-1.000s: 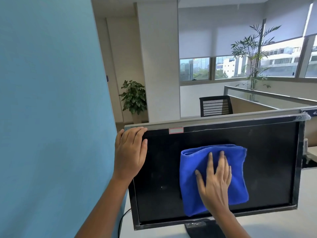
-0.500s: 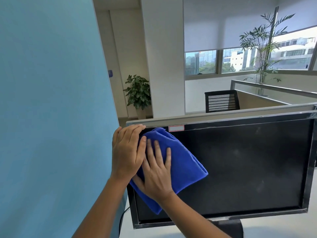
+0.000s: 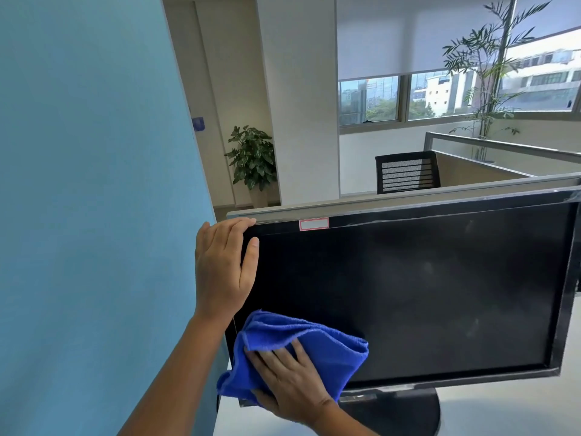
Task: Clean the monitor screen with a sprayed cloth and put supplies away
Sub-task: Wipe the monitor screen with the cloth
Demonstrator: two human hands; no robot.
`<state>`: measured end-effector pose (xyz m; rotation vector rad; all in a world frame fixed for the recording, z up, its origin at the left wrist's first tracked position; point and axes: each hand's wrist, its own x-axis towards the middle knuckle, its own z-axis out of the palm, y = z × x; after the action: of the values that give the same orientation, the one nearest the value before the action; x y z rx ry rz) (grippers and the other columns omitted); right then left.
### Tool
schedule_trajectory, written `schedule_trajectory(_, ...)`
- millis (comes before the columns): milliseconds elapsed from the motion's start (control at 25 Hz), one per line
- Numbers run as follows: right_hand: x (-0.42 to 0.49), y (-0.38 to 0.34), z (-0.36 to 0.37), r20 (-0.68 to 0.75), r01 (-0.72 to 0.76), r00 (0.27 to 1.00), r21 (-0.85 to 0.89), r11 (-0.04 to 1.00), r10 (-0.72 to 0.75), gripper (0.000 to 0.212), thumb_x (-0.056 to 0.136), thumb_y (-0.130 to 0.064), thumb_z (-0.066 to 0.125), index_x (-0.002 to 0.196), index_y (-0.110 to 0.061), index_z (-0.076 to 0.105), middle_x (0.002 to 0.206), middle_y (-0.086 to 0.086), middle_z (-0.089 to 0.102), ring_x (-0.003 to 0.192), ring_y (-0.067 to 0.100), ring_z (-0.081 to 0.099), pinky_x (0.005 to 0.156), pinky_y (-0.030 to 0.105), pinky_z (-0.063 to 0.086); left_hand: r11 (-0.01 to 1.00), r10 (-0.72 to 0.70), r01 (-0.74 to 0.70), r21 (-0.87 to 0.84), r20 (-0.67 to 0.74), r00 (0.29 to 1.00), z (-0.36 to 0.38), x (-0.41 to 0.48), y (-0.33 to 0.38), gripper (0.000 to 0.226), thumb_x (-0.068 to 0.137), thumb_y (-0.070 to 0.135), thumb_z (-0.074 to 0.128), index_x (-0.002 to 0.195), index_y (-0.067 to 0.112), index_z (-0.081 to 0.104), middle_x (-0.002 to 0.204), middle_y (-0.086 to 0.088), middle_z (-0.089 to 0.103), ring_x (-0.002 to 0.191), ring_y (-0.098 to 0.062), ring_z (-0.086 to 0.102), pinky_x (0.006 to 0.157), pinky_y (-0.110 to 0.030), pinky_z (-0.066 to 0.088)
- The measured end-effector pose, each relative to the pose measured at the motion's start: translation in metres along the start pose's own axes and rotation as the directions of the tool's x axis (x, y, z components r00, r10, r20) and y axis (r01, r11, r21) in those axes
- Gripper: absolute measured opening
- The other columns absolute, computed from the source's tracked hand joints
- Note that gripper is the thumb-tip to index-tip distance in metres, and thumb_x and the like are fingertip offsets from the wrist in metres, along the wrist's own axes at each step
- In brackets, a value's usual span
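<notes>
Monitor [image 3: 408,294] stands on its round black base on the pale bench [image 3: 503,413], filling the centre and right of the frame, screen dark and switched off. A small white label with a red border [image 3: 313,224] sits on the top bezel, left of centre.

Left hand [image 3: 221,269] grips the upper left corner of the monitor: fingers curled over the top edge, thumb lying on the front of the screen, palm against the left side of the frame. Hand closed on the monitor.

Right hand [image 3: 290,382] lies at the lower left corner of the screen, fingers spread flat and pressing the blue cloth [image 3: 330,350] against the glass. Not a clamped grip; the hand is open and flat on the cloth. Cloth is folded and bunched; its upper folds rise over the fingertips, and its lower left edge hangs past the bottom bezel.

Light blue partition [image 3: 94,184] fills the left of the frame. Upper right background: windows, a black mesh chair [image 3: 407,175], two potted plants.
</notes>
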<state>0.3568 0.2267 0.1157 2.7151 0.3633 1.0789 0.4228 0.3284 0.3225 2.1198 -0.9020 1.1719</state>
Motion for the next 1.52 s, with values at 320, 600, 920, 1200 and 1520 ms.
schedule_trajectory(320, 0.017, 0.086, -0.054, -0.338, -0.467, 0.815, 0.098, 0.879, 0.471, 0.072, 0.079, -0.070, 0.048, 0.137, -0.027, 0.044, 0.121, 0.010, 0.054, 0.104, 0.030, 0.047, 0.089, 0.048, 0.033, 0.999, 0.001, 0.001, 0.046, -0.038, 0.999, 0.006, 0.000, -0.001, 0.041, 0.096, 0.031, 0.037, 0.118, 0.006, 0.060, 0.112, -0.014, 0.063, 0.105, -0.030, 0.056, 0.111, -0.050, 0.027)
schedule_trajectory(600, -0.018, 0.198, -0.100, -0.374, -0.757, 0.577, 0.089, 0.647, 0.726, 0.089, 0.075, -0.073, 0.042, 0.147, -0.024, 0.026, 0.154, 0.024, 0.022, 0.143, 0.037, 0.015, 0.112, 0.059, 0.005, 0.999, -0.001, 0.003, 0.046, -0.053, 0.999, 0.011, 0.000, -0.002, 0.039, 0.095, 0.031, 0.039, 0.116, 0.006, 0.060, 0.111, -0.014, 0.063, 0.106, -0.030, 0.055, 0.114, -0.047, 0.022)
schedule_trajectory(920, -0.065, 0.279, -0.131, -0.349, -0.885, 0.325, 0.217, 0.413, 0.879, 0.099, 0.078, -0.081, 0.026, 0.152, -0.019, 0.003, 0.159, 0.017, 0.006, 0.145, 0.039, 0.000, 0.111, 0.067, 0.002, 0.999, 0.008, -0.005, 0.036, -0.068, 0.998, 0.011, 0.000, -0.003, 0.037, 0.095, 0.029, 0.041, 0.115, 0.006, 0.060, 0.111, -0.014, 0.064, 0.107, -0.030, 0.056, 0.114, -0.049, 0.024)
schedule_trajectory(1200, -0.010, 0.209, -0.115, -0.316, -0.818, 0.453, 0.226, 0.530, 0.834, 0.111, 0.072, -0.084, 0.033, 0.150, -0.009, 0.010, 0.156, 0.026, 0.007, 0.144, 0.043, 0.002, 0.111, 0.065, -0.001, 1.000, -0.010, 0.011, 0.015, -0.083, 0.996, 0.011, 0.000, 0.001, 0.040, 0.095, 0.032, 0.038, 0.114, 0.005, 0.062, 0.112, -0.015, 0.065, 0.107, -0.032, 0.057, 0.114, -0.050, 0.024)
schedule_trajectory(1520, 0.053, 0.063, -0.060, -0.207, -0.535, 0.818, 0.070, 0.842, 0.537, 0.094, 0.081, -0.075, 0.035, 0.151, -0.016, 0.014, 0.156, 0.016, 0.015, 0.145, 0.038, 0.004, 0.111, 0.065, -0.005, 1.000, 0.013, -0.011, 0.015, -0.089, 0.996, 0.010, -0.001, -0.001, 0.038, 0.095, 0.028, 0.039, 0.114, 0.004, 0.061, 0.112, -0.015, 0.065, 0.106, -0.033, 0.057, 0.112, -0.049, 0.025)
